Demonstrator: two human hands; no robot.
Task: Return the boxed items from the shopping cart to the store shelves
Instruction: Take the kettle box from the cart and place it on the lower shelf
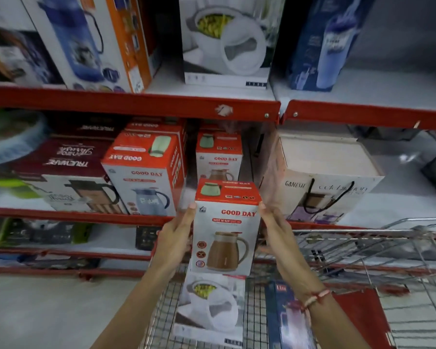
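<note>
I hold a red-and-white "Good Day" jug box upright between both hands, above the shopping cart and in front of the middle shelf. My left hand presses its left side and my right hand its right side. Matching Good Day boxes stand on the middle shelf straight behind it, with another to the left. In the cart below lie a white casserole box and a blue bottle box.
Red shelf rails divide the rack. The upper shelf carries a white casserole box, a blue bottle box and a flask box. A Ganesh carry box sits right of the gap on the middle shelf; maroon boxes are left.
</note>
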